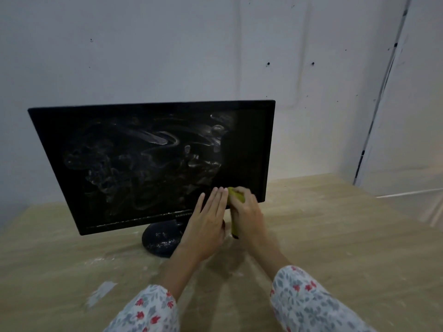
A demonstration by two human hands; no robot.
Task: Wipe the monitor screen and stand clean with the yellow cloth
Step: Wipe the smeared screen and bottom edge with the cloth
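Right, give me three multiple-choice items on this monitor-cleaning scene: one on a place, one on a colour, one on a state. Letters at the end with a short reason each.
1. Where is the cloth against the monitor?
A. top left corner
B. lower right of the screen
C. on the stand's base

2. What colour is the cloth?
A. yellow
B. blue
C. white

3. What state is the screen in?
A. spotless all over
B. cracked
C. smeared with white streaks over most of it, with a darker strip at the right

Answers:
1 B, the right hand holds it near the lower right edge, beside the left hand.
2 A, yellow shows between the fingers.
3 C, swirled marks cover the left and middle.
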